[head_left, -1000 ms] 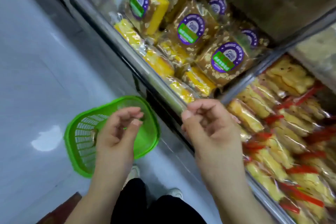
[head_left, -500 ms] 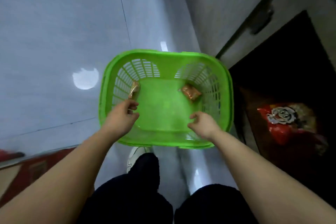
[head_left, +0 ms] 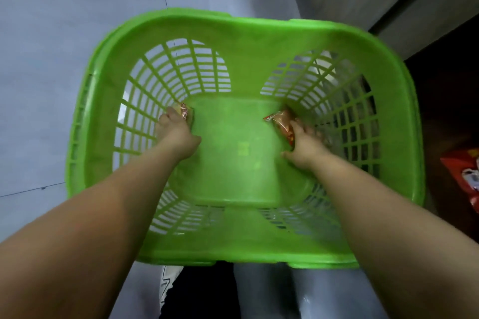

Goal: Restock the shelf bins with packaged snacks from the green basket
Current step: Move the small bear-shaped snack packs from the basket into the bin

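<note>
Basket (head_left: 248,31) sat on the floor, basically emptied, w/ just two snack packs left at the bottom corners. Left hand (head_left: 176,132) was on the left pack (head_left: 184,111), right hand (head_left: 304,142) on the right pack (head_left: 281,123), prob grabbing both in one trip. Can't tell if fingers had clamped yet.

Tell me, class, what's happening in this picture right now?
A person is bent over a green basket on the floor, both arms reaching down inside. The left hand is on a small snack packet at the left of the basket's bottom; the right hand is on another packet at the right. These are the only two packets seen in the basket. Neither has been lifted yet.
</note>
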The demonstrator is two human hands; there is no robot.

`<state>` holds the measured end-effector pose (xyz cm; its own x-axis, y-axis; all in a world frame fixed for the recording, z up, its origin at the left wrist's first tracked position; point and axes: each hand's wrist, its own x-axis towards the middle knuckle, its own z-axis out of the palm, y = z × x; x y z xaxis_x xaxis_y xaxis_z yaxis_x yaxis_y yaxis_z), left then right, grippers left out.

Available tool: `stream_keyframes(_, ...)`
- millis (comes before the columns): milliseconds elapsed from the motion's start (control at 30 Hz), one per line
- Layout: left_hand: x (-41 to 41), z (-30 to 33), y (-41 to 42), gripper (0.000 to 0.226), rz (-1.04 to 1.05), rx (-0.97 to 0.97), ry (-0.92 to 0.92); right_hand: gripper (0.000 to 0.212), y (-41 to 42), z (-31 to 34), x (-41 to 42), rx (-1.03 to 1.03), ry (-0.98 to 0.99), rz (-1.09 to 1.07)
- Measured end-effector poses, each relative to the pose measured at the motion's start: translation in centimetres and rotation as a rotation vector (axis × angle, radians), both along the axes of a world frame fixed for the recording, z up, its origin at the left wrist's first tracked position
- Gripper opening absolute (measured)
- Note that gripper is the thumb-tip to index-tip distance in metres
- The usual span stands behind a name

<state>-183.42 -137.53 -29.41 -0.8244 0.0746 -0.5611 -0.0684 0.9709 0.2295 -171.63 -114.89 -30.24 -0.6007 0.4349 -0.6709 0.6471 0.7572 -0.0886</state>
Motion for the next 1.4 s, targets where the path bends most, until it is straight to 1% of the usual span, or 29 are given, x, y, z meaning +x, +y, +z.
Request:
stream_keyframes(33,0.2,-0.3,0.2,0.077,0.008,-0.015,0.008,0.084,-0.3,-0.2,0.2,0.029,0.012,0.002)
stream_keyframes(67,0.5,-0.5,0.4,0.065,-0.043,-0.048,0.026,0.079,-0.7,-0.3,0.4,0.045,0.019,-0.002)
stream_keyframes(133,1.1,-1.0,0.6,0.051,-0.226,-0.077,0.080,0.075,-1.4,-0.8,0.7,0.032,0.001,-0.027)
stream_keyframes(167,1.5,-1.3,0.6,0.047,-0.290,-0.025,0.073,0.075,-1.7,-1.0,0.9,0.027,-0.005,-0.044)
stream_keyframes(200,2.0,-1.4,0.5,0.046,-0.316,0.065,0.014,0.072,-1.9,-1.3,1.1,0.035,0.002,-0.055)
stream_keyframes(267,2.9,-1.6,0.4,0.047,-0.348,0.196,-0.177,0.057,-2.2,-1.5,1.2,0.076,0.039,-0.057)
stream_keyframes(300,3.4,-1.6,0.4,0.052,-0.363,0.196,-0.240,0.047,-2.2,-1.5,1.1,0.085,0.058,-0.074)
stream_keyframes(333,3.6,-1.5,0.4,0.058,-0.352,0.173,-0.277,0.044,-2.1,-1.4,1.1,0.073,0.077,-0.102)
stream_keyframes(367,3.7,-1.3,0.4,0.066,-0.319,0.146,-0.296,0.047,-2.0,-1.3,1.0,0.049,0.097,-0.131)
stream_keyframes(433,3.5,-0.6,0.4,0.078,-0.272,0.096,-0.271,0.060,-2.0,-1.1,0.9,-0.007,0.152,-0.164)
stream_keyframes(500,3.0,0.3,0.7,0.080,-0.321,0.040,-0.193,0.077,-2.2,-0.9,0.2,-0.069,0.180,-0.227)
stream_keyframes(533,2.9,0.6,1.0,0.080,-0.325,0.059,-0.152,0.086,-2.4,-1.1,-0.4,-0.095,0.175,-0.288)
stream_keyframes(600,2.9,1.3,1.5,0.081,-0.242,0.192,-0.127,0.096,-3.0,-1.8,-1.3,-0.114,0.140,-0.420)
stream_keyframes(633,3.0,1.6,1.6,0.081,-0.173,0.281,-0.144,0.096,-3.4,-2.1,-1.4,-0.097,0.113,-0.429)
stream_keyframes(700,3.3,2.5,1.7,0.078,-0.051,0.428,-0.197,0.089,-4.4,-2.4,-1.1,-0.088,0.053,-0.365)
stream_keyframes(733,3.3,3.1,1.7,0.077,-0.007,0.475,-0.217,0.085,-4.9,-2.0,-0.8,-0.165,0.058,-0.367)
stream_keyframes(767,3.5,4.1,1.6,0.077,0.048,0.524,-0.236,0.081,-5.3,-1.0,-0.7,-0.324,0.098,-0.441)
stream_keyframes(833,3.8,6.9,1.6,0.078,0.225,0.639,-0.294,0.061,-6.0,3.0,-0.6,-0.745,0.230,-0.768)
stream_keyframes(867,4.1,8.6,1.6,0.071,0.308,0.693,-0.305,0.046,-6.2,5.8,-0.4,-0.915,0.274,-0.911)
stream_keyframes(900,4.5,10.6,1.7,0.058,0.376,0.752,-0.304,0.033,-6.3,8.7,0.0,-1.065,0.309,-1.008)
stream_keyframes(933,5.0,12.7,1.7,0.045,0.434,0.818,-0.297,0.027,-6.4,11.7,0.6,-1.211,0.342,-1.084)
stream_keyframes(1000,6.1,17.7,1.6,0.026,0.491,0.941,-0.299,0.033,-6.3,18.0,2.3,-1.478,0.417,-1.197)
stream_keyframes(1067,7.4,24.1,1.7,0.023,0.468,1.021,-0.289,0.048,-6.3,24.9,4.3,-1.662,0.504,-1.276)
stream_keyframes(1133,8.7,30.8,1.9,0.027,0.440,1.080,-0.292,0.059,-6.6,32.3,6.2,-1.745,0.583,-1.305)
stream_keyframes(1233,10.6,41.4,2.8,0.041,0.447,1.125,-0.346,0.074,-7.2,43.5,9.2,-1.716,0.696,-1.254)
stream_keyframes(1267,11.1,44.7,3.3,0.048,0.438,1.131,-0.372,0.073,-7.3,47.1,10.1,-1.683,0.739,-1.233)
stream_keyframes(1300,11.6,47.9,3.8,0.052,0.414,1.142,-0.409,0.065,-7.4,50.7,11.0,-1.640,0.792,-1.226)
stream_keyframes(1367,12.5,53.9,4.7,0.051,0.351,1.192,-0.549,0.048,-7.0,57.2,13.0,-1.531,0.915,-1.224)
stream_keyframes(1400,12.9,56.6,5.2,0.050,0.318,1.228,-0.647,0.044,-6.5,60.0,14.0,-1.473,0.976,-1.231)
